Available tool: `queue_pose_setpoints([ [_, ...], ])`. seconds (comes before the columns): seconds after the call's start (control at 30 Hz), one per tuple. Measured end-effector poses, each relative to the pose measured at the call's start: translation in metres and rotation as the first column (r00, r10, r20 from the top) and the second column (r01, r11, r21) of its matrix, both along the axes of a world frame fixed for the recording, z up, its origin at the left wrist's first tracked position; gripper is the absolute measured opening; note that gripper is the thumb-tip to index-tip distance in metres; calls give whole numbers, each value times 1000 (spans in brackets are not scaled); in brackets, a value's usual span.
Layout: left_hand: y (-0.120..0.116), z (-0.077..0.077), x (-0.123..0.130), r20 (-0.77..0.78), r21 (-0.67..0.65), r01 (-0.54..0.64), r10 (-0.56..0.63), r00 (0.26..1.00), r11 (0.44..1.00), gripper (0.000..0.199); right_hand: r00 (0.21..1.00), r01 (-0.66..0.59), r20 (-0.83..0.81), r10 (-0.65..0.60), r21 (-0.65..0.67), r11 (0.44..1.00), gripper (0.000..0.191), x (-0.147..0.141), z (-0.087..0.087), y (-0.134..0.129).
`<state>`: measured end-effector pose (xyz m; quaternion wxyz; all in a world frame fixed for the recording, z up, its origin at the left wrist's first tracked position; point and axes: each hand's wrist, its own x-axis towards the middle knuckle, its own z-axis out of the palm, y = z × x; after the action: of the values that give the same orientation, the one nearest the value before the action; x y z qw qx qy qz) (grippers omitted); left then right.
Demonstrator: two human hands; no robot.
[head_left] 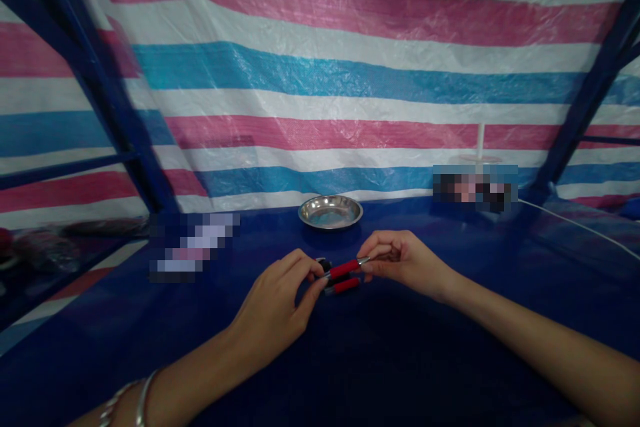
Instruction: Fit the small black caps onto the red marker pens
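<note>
Above the dark blue table [280, 373], a red pen [345, 269] with silver ends is held level between my two hands. The fingers of my left hand [285, 293] are closed on its left end. My right hand [405, 263] pinches the tapered silver end on the right. Just below the held pen lies a second red pen-like piece [347, 285], partly hidden by my left fingers. Behind my left fingertips a small black object [324, 263] shows, too covered to make out.
A round shallow metal dish [331, 213] stands near the table's back edge. Blurred-out items lie at the left and back right, with a white upright rod [481, 141] and a white cable [580, 222]. Blue metal posts [103, 90] and a striped plastic sheet [350, 67] enclose the table.
</note>
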<state>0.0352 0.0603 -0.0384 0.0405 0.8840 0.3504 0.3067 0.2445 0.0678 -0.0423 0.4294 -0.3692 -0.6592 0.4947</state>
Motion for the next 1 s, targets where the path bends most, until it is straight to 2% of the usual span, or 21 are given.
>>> queue_pose_setpoints([
  [0.4,-4,4,1,-4,8,-1,1,1000,1000,9,999,22,47,-26,87,996,14,1,-5,1],
  [0.6,-2,3,1,-3,-12,30,-30,1000,999,9,990,27,131,-57,217,976,11,3,-7,1],
  [0.8,-1,2,1,-5,14,15,-15,1000,1000,8,979,20,193,-69,244,970,15,4,-5,1],
  [0.9,-2,1,1,-29,34,-4,5,1000,999,9,941,24,312,-130,322,946,20,5,-2,-1],
  [1.0,-2,2,1,-37,53,-16,18,999,998,11,867,-25,458,-196,433,901,30,5,2,-3],
])
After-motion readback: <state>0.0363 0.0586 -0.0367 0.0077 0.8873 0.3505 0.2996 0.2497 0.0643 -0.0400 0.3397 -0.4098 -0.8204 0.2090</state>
